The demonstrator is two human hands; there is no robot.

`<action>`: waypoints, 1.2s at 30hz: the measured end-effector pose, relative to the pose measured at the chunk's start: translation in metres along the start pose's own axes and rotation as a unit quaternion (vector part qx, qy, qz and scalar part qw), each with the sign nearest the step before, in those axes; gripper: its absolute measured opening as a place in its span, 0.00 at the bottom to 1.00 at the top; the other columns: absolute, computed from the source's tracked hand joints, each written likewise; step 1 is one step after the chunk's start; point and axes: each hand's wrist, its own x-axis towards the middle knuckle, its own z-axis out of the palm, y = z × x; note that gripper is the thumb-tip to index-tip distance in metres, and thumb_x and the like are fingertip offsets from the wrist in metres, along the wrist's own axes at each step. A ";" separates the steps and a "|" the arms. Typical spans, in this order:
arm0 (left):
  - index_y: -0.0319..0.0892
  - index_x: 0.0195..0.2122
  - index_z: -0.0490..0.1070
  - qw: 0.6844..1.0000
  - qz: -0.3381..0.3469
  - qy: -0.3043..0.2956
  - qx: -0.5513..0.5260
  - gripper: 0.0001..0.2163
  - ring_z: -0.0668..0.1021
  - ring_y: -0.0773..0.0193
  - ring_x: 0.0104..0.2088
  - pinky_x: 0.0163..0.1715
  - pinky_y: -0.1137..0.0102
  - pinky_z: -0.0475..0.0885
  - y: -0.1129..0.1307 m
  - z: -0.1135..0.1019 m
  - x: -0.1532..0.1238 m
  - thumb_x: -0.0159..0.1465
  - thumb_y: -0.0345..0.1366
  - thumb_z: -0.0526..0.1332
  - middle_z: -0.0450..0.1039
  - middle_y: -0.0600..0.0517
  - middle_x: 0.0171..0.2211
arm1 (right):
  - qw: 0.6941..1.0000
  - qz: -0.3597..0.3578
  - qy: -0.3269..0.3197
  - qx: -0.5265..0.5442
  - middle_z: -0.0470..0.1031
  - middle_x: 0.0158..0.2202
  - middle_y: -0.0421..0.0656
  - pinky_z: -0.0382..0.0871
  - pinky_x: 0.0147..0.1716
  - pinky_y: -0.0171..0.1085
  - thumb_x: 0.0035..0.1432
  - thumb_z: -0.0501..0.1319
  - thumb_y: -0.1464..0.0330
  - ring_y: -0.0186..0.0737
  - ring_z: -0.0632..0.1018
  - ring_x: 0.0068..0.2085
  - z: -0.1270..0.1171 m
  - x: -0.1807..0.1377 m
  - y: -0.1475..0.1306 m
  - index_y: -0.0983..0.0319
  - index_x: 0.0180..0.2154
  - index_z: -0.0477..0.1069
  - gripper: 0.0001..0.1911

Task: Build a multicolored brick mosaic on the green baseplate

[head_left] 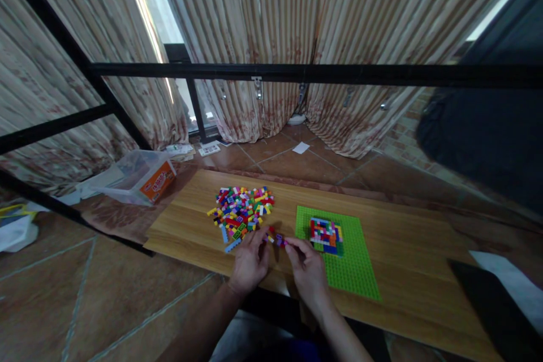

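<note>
The person's right hand point(309, 270) pinches a pink brick point(287, 242) beside the left hand point(248, 263), over the counter point(403, 260).

The right thumb and fingertips close narrowly on that one brick; the left fingers curl beside small pieces point(270, 236), but whether they grip any cannot be told. One purple brick point(279, 239) shows between the hands. From there, one brick pile point(242, 209), too jumbled to count, lies at eleven o'clock; one green baseplate point(356, 271) bearing one multicoloured build point(326, 236) lies at three. The small pieces blur together, and the counter runs out of view at four.
</note>
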 end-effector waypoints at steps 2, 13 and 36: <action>0.45 0.55 0.66 1.000 0.003 0.000 -0.005 0.18 0.76 0.59 0.45 0.46 0.62 0.73 0.006 0.002 0.001 0.62 0.31 0.56 0.74 0.47 0.44 | 0.998 0.039 0.008 0.042 0.78 0.35 0.46 0.71 0.37 0.40 0.59 0.56 0.58 0.42 0.78 0.36 -0.001 -0.003 0.000 0.61 0.38 0.75 0.15; 0.46 0.44 0.73 0.978 -0.077 -0.096 -0.170 0.10 0.78 0.64 0.41 0.43 0.69 0.72 0.052 0.010 -0.007 0.66 0.37 0.54 0.77 0.52 0.40 | 0.979 0.114 0.031 0.164 0.78 0.35 0.43 0.71 0.37 0.38 0.56 0.60 0.58 0.40 0.77 0.36 -0.003 -0.017 0.003 0.60 0.37 0.75 0.14; 0.43 0.41 0.75 0.987 -0.108 -0.072 -0.097 0.11 0.80 0.61 0.35 0.35 0.69 0.75 0.031 0.018 -0.007 0.63 0.40 0.56 0.79 0.51 0.36 | 0.967 -0.060 0.138 -0.204 0.77 0.38 0.45 0.69 0.42 0.39 0.65 0.53 0.65 0.41 0.77 0.39 -0.064 -0.008 0.025 0.59 0.40 0.77 0.14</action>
